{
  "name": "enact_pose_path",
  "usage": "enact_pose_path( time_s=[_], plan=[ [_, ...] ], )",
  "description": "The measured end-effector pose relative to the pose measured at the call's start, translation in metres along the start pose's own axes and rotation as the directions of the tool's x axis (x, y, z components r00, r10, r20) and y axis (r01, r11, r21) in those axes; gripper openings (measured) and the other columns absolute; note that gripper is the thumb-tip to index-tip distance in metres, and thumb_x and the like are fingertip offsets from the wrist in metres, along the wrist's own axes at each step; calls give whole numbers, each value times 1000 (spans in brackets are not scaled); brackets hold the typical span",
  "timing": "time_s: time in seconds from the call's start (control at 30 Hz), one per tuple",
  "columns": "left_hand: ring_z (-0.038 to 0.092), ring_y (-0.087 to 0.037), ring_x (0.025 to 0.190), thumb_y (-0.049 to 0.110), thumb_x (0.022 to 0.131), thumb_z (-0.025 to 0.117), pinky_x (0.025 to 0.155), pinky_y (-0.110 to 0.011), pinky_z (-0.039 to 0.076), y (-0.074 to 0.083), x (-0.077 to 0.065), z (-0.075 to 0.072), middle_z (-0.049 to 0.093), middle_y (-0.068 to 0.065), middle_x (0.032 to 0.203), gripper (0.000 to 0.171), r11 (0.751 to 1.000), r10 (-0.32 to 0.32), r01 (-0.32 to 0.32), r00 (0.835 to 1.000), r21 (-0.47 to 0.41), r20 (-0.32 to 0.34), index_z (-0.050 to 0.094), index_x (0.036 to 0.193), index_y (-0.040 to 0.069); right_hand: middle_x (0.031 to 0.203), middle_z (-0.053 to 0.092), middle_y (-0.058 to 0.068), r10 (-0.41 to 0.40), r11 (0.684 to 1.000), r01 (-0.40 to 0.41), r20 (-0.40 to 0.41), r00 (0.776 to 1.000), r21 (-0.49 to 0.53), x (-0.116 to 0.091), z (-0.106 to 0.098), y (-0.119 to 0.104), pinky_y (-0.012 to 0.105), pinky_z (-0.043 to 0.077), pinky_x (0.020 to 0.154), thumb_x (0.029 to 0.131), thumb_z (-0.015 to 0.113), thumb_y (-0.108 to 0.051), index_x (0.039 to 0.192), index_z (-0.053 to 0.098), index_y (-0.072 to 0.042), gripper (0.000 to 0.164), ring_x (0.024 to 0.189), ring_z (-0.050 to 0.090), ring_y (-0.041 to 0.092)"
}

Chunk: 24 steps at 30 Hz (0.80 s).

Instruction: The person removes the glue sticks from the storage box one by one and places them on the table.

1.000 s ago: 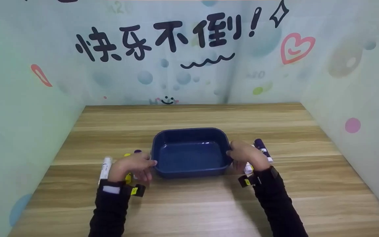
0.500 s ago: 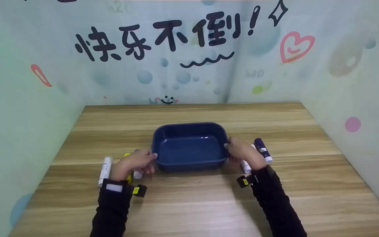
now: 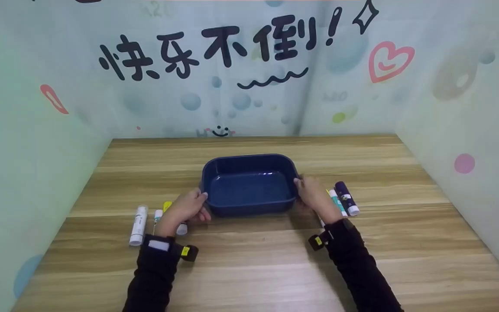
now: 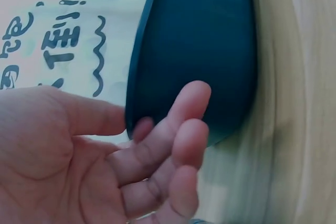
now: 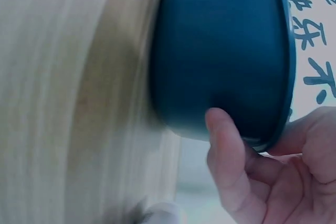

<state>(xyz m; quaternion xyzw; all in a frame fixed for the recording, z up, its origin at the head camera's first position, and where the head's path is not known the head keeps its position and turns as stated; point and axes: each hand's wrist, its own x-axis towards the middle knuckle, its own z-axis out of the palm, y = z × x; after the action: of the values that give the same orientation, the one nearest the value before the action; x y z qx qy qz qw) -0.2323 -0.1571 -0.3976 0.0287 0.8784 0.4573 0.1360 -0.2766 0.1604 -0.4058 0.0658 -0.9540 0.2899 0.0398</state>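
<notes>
A dark blue rectangular bin (image 3: 249,190) with rounded corners stands between both hands near the middle of the table, nothing inside it. At its left end my left hand (image 3: 189,206) pinches the rim, thumb on top and fingers below. My right hand (image 3: 316,195) pinches the rim at the opposite end in the same way. In the left wrist view the thumb meets the bin's edge (image 4: 139,51), with the other fingers spread along its outer wall. The right wrist view shows fingers against the bin's wall (image 5: 220,51) and the thumb at its rim.
Left of the bin lie a white glue stick (image 3: 138,225), a yellow-capped one (image 3: 167,206) and others partly behind the left hand. On the right are a purple glue stick (image 3: 346,198) and a teal-and-white one (image 3: 337,203). A printed backdrop (image 3: 249,108) borders the table.
Both hands have moved the bin away from the person, toward the back of the table. More of the glue sticks on either side now shows.
</notes>
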Motion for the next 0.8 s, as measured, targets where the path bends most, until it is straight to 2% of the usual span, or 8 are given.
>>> enact_pose_path(
  time_s=[0.17,0.27,0.4,0.6,0.8],
  plan=[
    [62,-12,53,18,100,32,50,-22,47,-1,5,6,70,-15,70,25,999,2,-4,998,-41,-60,46,86,2,89,65,26,-25,999,30,-117,993,45,1,6,3,48,49,78,98,44,-17,100,60,7,29,87,63,40],
    [62,-12,53,18,100,32,52,-24,49,-1,8,10,70,-16,71,25,998,-4,-1,996,-60,-89,47,86,2,100,64,29,-34,999,40,-176,984,31,1,9,4,50,47,84,98,44,-17,108,59,8,31,99,60,43],
    [62,-13,53,19,100,33,53,-25,50,0,10,12,70,-15,72,27,1000,-17,14,992,-26,-127,48,86,2,99,64,30,-32,999,39,-199,979,30,1,11,4,51,48,84,98,43,-18,108,58,8,31,98,60,43],
    [64,-17,58,21,100,33,50,-22,42,0,10,13,71,-12,72,30,997,-20,31,987,68,-159,51,89,1,101,64,30,-24,998,36,-201,979,56,2,13,4,51,47,86,98,44,-19,108,57,8,32,100,60,43],
    [65,-21,62,23,100,32,49,-21,38,0,10,13,71,-11,73,30,997,-28,39,988,70,-155,52,91,1,101,64,29,-27,997,41,-197,980,66,1,12,6,51,47,86,98,45,-22,108,58,8,34,100,60,43]
  ],
)
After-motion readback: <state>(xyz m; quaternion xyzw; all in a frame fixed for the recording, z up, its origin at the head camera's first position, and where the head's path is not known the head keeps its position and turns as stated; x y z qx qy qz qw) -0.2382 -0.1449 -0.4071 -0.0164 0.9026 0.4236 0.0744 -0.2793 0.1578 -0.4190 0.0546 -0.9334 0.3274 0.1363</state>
